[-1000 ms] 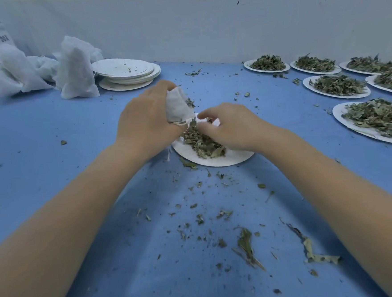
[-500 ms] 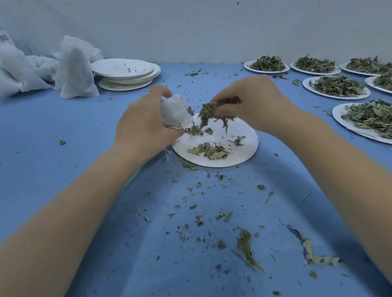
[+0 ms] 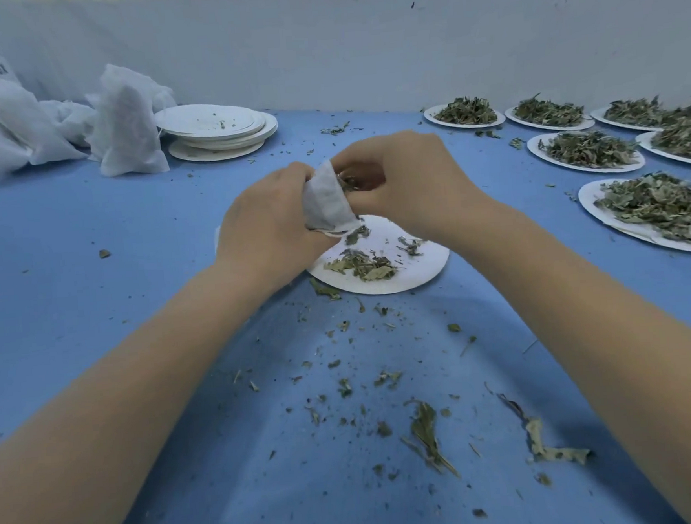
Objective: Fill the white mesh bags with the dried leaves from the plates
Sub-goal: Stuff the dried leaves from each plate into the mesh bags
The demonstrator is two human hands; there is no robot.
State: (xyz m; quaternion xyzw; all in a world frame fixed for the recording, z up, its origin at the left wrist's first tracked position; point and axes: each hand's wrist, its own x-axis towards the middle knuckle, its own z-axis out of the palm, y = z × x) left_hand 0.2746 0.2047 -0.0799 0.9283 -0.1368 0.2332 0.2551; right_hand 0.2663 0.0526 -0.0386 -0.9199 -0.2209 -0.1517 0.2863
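Dried leaves (image 3: 361, 267) are lying in a small loose heap on the near side of a white paper plate (image 3: 426, 264), which is sitting on the blue table (image 3: 69, 256) in the middle of the view. A few more bits are showing at the open mouth of a white mesh bag (image 3: 325, 204) that is being held just above the plate's far left edge. The left hand (image 3: 269, 222) is gripping the bag from the left, fingers curled around its body. The right hand (image 3: 403, 180) is meeting the bag's mouth from the right, its fingers bent inward and pinching a small clump of leaves at the opening; the fingertips themselves are mostly hidden behind the hand and the bag. Both forearms are reaching in from the bottom corners.

Crumbs and a few whole leaves are lying scattered on the table between the arms. At the right, several more plates piled with leaves (image 3: 659, 207) are sitting in rows toward the wall. At the far left, filled white bags (image 3: 128, 125) are resting against one another, just beside a stack of used plates (image 3: 220, 131) with only specks on top.
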